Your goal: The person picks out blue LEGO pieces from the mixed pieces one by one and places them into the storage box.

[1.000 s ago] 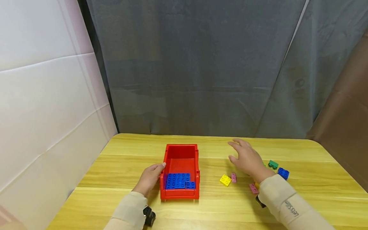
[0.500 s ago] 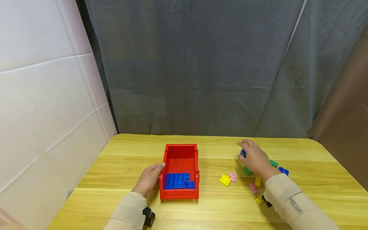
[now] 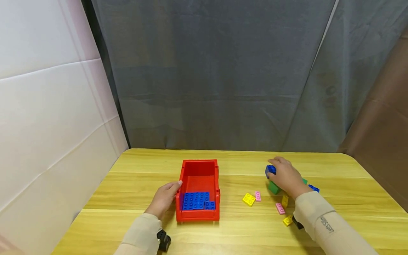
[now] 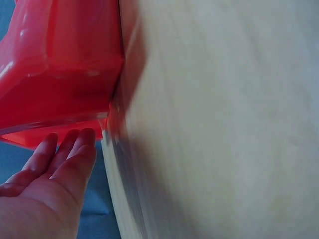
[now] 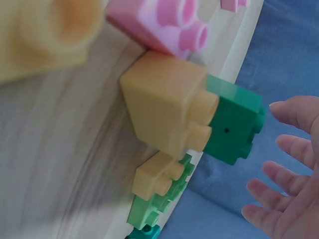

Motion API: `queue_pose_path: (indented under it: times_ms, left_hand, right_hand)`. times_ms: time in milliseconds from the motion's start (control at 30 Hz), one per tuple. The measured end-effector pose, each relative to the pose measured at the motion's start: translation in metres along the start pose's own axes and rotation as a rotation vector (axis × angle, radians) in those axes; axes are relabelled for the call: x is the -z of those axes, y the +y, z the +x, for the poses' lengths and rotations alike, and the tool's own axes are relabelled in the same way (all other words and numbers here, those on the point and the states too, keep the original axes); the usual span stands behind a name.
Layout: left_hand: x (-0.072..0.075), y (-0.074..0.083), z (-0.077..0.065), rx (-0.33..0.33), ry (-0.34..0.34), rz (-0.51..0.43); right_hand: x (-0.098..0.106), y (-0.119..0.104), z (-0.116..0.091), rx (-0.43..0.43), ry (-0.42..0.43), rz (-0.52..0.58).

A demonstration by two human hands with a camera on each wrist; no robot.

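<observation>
A red plastic bin (image 3: 198,215) stands on the table, with several blue building bricks (image 3: 196,201) laid flat in its near end. My left hand (image 3: 163,199) rests against the bin's left side, thumb at the rim; in the left wrist view its fingers (image 4: 75,162) are straight at the red wall. At right, my right hand (image 3: 287,177) hovers beside a blue brick (image 3: 269,171), partly covering it. A green brick (image 3: 273,188) sits just in front, under the hand. The right wrist view shows its fingers (image 5: 296,112) spread, with nothing between them, near the green brick (image 5: 232,122).
Yellow (image 3: 249,199) and pink (image 3: 258,196) bricks lie between bin and right hand. Another pink brick (image 3: 280,208) and yellow bricks (image 3: 287,220) lie by the right wrist. A second blue brick (image 3: 314,188) is farther right. Grey curtain (image 3: 204,88) hangs behind the table.
My right hand has drawn back to the right, uncovering the blue brick and the green brick that it hid before. The left hand and bin stay where they were.
</observation>
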State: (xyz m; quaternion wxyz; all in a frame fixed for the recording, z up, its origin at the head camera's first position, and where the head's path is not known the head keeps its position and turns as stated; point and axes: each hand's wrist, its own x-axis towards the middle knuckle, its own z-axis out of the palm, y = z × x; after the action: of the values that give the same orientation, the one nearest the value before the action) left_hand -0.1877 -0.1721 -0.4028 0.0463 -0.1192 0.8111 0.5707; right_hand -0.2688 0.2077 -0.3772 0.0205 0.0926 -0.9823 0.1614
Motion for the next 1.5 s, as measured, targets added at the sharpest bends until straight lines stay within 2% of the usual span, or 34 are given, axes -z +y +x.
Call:
queue_pose_path:
  times_ms: [333, 1500]
  left_hand:
    - [0.0, -0.001, 0.0, 0.003, 0.009, -0.013]
    - [0.0, 0.0, -0.002, 0.002, 0.011, -0.023]
  right_hand:
    - [-0.006, 0.006, 0.003, -0.005, -0.017, -0.009]
    - [-0.014, 0.006, 0.019, -0.055, -0.125, -0.024]
